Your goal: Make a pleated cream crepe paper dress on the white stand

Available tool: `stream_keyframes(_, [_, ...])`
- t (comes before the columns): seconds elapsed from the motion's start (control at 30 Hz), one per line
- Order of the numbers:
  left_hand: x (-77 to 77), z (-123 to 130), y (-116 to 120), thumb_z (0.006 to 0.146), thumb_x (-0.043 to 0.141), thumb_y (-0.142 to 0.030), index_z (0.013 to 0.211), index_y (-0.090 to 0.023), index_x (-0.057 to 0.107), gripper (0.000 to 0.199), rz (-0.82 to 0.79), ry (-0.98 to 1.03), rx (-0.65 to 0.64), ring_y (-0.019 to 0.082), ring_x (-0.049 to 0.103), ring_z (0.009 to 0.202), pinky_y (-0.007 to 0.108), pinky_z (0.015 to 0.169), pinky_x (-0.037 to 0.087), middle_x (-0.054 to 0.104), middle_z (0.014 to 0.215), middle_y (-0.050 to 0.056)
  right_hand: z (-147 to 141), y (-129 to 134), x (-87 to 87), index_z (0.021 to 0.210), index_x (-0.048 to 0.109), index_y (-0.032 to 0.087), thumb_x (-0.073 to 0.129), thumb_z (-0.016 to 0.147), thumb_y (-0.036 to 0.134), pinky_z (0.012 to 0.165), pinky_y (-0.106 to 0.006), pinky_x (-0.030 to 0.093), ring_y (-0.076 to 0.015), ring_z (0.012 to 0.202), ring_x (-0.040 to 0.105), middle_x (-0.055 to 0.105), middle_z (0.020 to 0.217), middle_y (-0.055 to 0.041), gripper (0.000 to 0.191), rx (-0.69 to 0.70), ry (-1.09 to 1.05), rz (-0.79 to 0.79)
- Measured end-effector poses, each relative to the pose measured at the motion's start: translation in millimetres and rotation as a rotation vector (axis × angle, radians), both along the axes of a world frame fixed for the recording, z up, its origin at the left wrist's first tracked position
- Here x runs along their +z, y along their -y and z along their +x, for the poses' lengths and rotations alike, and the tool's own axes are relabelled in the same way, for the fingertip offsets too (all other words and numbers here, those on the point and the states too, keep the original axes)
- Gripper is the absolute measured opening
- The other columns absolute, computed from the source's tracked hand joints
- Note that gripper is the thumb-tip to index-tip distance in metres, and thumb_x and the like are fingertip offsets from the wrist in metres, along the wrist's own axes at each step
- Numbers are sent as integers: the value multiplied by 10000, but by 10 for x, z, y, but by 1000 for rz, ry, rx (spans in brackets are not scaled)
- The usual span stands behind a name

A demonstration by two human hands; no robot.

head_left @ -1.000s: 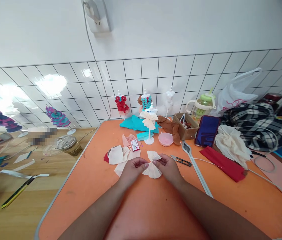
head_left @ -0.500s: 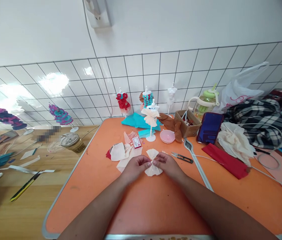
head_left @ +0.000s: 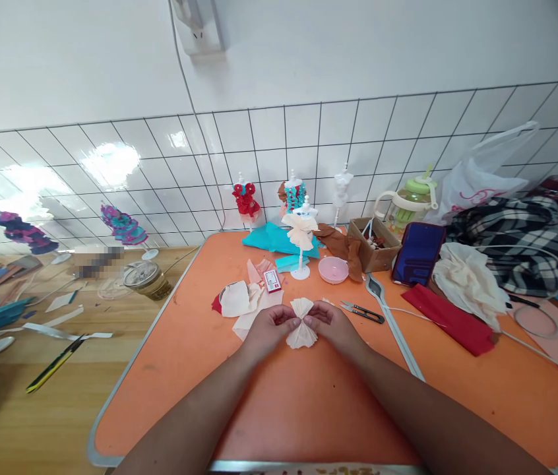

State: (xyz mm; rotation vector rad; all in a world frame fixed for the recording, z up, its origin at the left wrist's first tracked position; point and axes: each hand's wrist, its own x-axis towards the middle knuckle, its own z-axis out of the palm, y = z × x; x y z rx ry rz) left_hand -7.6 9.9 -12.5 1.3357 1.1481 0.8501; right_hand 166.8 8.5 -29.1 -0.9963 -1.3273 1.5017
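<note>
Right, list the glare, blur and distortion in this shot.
Head view: bright window glare on the tiled wall at left; a deliberately blurred patch beside the jar; grid lines bow from wide-angle distortion; the upper right corner vignettes dark; both hands and the pleated paper are sharp.

- Left forearm: bare, enters from the lower left, runs diagonally up toward the centre, wrist straight.
- Left hand (head_left: 268, 330): back of the hand up, knuckles raised, fingers curled under, thumb and fingertips pinched together at its inner side.
- Right forearm: bare, enters from the lower right, angled up and inward, mirroring the left.
- Right hand (head_left: 334, 325): back of the hand up, fingers bent, thumb and forefinger pinched at its inner side.
- Both hands: level with each other, fingertips facing and nearly meeting at the midline; forearms form a V that narrows to the hands.
</note>
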Motion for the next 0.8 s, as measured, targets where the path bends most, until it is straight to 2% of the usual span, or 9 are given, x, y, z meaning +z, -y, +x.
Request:
stream_keyframes(0.07, [-4, 18, 5, 686, 684, -382, 745, -147, 635, 248, 13, 0, -2, 129, 558, 654, 240, 630, 434, 618, 695, 6, -12, -1, -14, 841, 624, 170, 685, 680, 440, 713, -299, 481, -186, 781, 616, 664, 814, -38, 321, -47, 16, 5])
stream_keyframes(0.2, [10, 52, 18, 694, 685, -391, 930, -165, 632, 331, 73, 50, 40, 162, 599, 773, 271, 721, 464, 655, 810, 32, -38, 1, -21, 843, 626, 171, 695, 669, 421, 661, -292, 474, -178, 716, 611, 665, 790, -33, 312, -71, 11, -33])
stream_keyframes(0.33, [19, 57, 27, 679, 696, -414, 815, -155, 649, 296, 10, 150, 97, 190, 622, 828, 312, 801, 480, 680, 818, 45, -53, 8, -18, 819, 618, 173, 697, 671, 410, 657, -290, 475, -180, 714, 612, 661, 783, -29, 291, -86, -13, -37])
stream_keyframes(0.43, [-13, 68, 38, 680, 705, -400, 836, -143, 661, 303, -106, 289, 117, 203, 634, 865, 354, 862, 472, 695, 847, 57, -59, 10, -24, 865, 606, 181, 666, 711, 414, 671, -288, 482, -174, 736, 612, 659, 816, -27, 286, -126, -101, -51])
stream_keyframes(0.57, [-86, 110, 53, 666, 731, -366, 765, -124, 658, 272, -199, 413, 180, 196, 647, 812, 386, 872, 473, 697, 814, 63, -53, 11, -37, 891, 601, 179, 665, 725, 394, 675, -279, 484, -170, 749, 609, 659, 840, -31, 279, -157, -134, -59])
stream_keyframes(0.67, [-118, 137, 56, 625, 761, -352, 713, -122, 651, 269, -205, 446, 228, 194, 646, 780, 392, 859, 481, 692, 768, 51, -43, 9, -51, 891, 605, 174, 669, 730, 384, 691, -279, 481, -176, 769, 612, 667, 855, -42, 272, -161, -144, -52])
stream_keyframes(0.8, [-147, 143, 63, 614, 759, -371, 708, -131, 657, 277, -161, 374, 277, 188, 634, 774, 364, 821, 495, 682, 750, 39, -63, 1, -76, 941, 608, 177, 675, 730, 378, 719, -289, 477, -182, 798, 616, 672, 897, -54, 299, -115, -195, -50])
